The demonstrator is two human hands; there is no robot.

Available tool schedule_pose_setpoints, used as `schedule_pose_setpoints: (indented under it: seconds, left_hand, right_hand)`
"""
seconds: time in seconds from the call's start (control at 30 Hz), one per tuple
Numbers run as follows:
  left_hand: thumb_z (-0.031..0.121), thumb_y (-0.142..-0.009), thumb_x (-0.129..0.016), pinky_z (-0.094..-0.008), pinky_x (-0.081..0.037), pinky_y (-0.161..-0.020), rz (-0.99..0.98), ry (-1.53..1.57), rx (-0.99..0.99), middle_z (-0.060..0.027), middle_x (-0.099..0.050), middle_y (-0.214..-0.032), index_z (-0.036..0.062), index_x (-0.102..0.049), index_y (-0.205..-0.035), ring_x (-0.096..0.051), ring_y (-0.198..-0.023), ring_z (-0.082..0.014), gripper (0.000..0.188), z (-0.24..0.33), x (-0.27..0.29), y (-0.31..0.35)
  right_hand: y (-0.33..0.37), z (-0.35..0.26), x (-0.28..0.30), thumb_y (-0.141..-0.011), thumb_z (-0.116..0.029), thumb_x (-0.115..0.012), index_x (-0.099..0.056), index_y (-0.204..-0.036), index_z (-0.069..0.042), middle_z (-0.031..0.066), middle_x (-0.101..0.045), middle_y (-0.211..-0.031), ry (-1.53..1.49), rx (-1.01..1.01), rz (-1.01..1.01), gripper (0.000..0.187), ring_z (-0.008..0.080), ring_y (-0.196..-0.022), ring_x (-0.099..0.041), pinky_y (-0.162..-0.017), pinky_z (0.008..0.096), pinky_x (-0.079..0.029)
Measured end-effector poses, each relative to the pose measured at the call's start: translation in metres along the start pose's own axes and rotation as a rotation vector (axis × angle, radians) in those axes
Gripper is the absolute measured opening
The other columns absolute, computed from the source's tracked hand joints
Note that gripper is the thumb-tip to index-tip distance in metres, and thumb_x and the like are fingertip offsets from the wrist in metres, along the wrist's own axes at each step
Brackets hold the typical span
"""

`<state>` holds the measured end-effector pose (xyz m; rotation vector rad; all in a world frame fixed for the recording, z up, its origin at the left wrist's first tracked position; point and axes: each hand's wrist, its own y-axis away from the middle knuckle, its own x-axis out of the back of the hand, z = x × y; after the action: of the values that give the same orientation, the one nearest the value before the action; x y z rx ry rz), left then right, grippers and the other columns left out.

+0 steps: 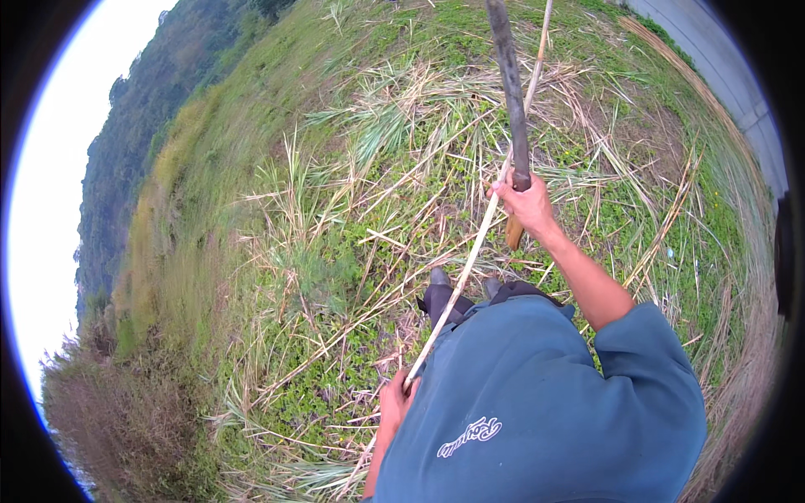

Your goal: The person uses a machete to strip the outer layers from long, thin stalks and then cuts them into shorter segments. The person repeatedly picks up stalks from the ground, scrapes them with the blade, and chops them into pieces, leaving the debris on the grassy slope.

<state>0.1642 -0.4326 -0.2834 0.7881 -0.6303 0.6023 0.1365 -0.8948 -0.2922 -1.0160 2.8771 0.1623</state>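
A long, pale, thin stalk point(466, 270), like a cane or reed, slants across in front of my body. My left hand point(393, 404) is closed around its lower part, close to my hip. My right hand point(527, 205) grips a machete point(509, 88) with a dark, worn blade pointing away from me. Its brown wooden handle end sticks out below that hand. The thumb and fingers of the same hand also touch the stalk, which runs on past them beside the blade. The far tips of both reach the top edge of the view.
Cut stalks and leaves point(411, 105) litter the green ground around my boots point(439, 277). Tall grass point(197, 218) rises at the left, with a bush point(126, 402) nearer. A grey wall point(713, 50) stands at the far right, with long dry stalks point(738, 369) along the right side.
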Motion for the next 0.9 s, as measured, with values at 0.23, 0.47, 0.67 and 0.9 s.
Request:
schedule_pose_setpoints:
  seconds: [0.23,0.47,0.67,0.9]
  left_hand:
    - [0.032,-0.102,-0.048,-0.0235,-0.031,-0.051,-0.197,0.614,-0.185,0.0039,-0.043,-0.06,0.0023,-0.061,-0.1,-0.038,-0.054,-0.0055,0.033,0.141,0.012,-0.118]
    - [0.033,-0.102,-0.051,-0.0257,-0.032,-0.051,0.065,0.432,-0.221,0.0023,-0.044,-0.06,0.002,-0.058,-0.09,-0.039,-0.056,-0.0068,0.034,0.142,0.01,-0.106]
    - [0.033,-0.101,-0.051,-0.027,-0.034,-0.052,-0.023,0.399,-0.086,-0.0002,-0.047,-0.062,0.0006,-0.059,-0.091,-0.042,-0.058,-0.0083,0.035,0.133,0.017,-0.064]
    - [0.033,-0.101,-0.052,-0.0304,-0.035,-0.055,-0.031,0.456,-0.076,-0.0037,-0.05,-0.066,-0.001,-0.06,-0.098,-0.041,-0.063,-0.0099,0.035,0.113,0.015,-0.043]
  right_hand:
    - [0.052,-0.037,-0.031,-0.084,-0.037,-0.073,-0.059,-0.078,-0.007,0.0062,-0.059,-0.059,0.717,0.117,-0.21,0.034,0.0192,-0.052,-0.056,-0.051,0.0338,-0.042]
    - [0.056,-0.011,0.029,-0.072,-0.025,-0.075,-0.056,-0.082,-0.009,0.0072,-0.062,-0.068,1.254,0.628,-0.102,0.027,0.0274,-0.059,-0.064,-0.057,0.0413,-0.051]
    - [0.013,-0.001,0.047,-0.079,-0.029,-0.072,-0.054,-0.083,-0.009,0.01,-0.061,-0.06,1.249,0.228,0.133,0.027,0.0312,-0.055,-0.064,-0.053,0.0448,-0.051]
    - [0.017,-0.009,0.054,-0.077,-0.026,-0.073,-0.055,-0.082,-0.009,0.0093,-0.061,-0.064,1.36,0.653,-0.139,0.025,0.0288,-0.056,-0.063,-0.053,0.0443,-0.051]
